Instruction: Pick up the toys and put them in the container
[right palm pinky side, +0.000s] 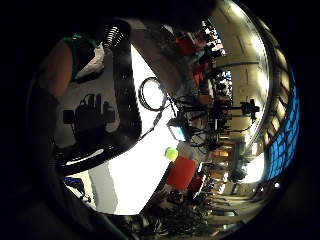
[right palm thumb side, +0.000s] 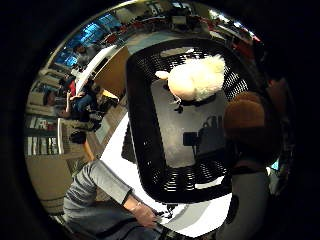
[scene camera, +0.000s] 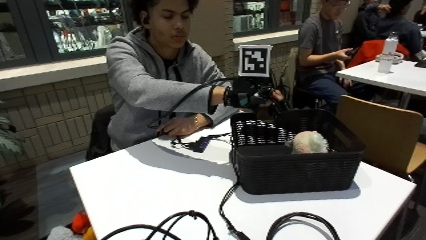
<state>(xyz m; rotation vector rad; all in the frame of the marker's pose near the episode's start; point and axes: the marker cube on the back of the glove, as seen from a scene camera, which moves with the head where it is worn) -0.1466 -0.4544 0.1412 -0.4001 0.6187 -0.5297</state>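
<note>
1. Your gloved right hand (scene camera: 256, 96) hangs above the back edge of the black basket (scene camera: 296, 170), which stands on the white table (scene camera: 146, 190).
2. In the thumb-side palm view a brown plush toy (right palm thumb side: 248, 120) sits right up against your palm, over the inside of the basket. It looks as if you are holding it, but I cannot make out your fingers, so I cannot tell whether they are curled round it or relaxed.
3. One toy is already in: a cream plush toy (right palm thumb side: 196, 77) lies on the basket floor near one end wall. In the outside view it shows as a pale round shape (scene camera: 308, 142) against the far side.
4. So the step in hand reads as the drop-in of the brown toy. You are over the container; the carry seems done.
5. Your next move calls for lowering the hand a little into the opening and letting the toy go over the bare part of the floor, beside the cream one, not on top of it.
6. Mind the basket rim and the cables lying on the table near the basket as you lower the hand.
7. Your bare left hand (scene camera: 178, 126) rests on the table by the cables, well apart from the basket.
8. Some bright soft things lie on the ground by the table corner (scene camera: 76, 227); whether they are more toys I cannot tell.
</note>
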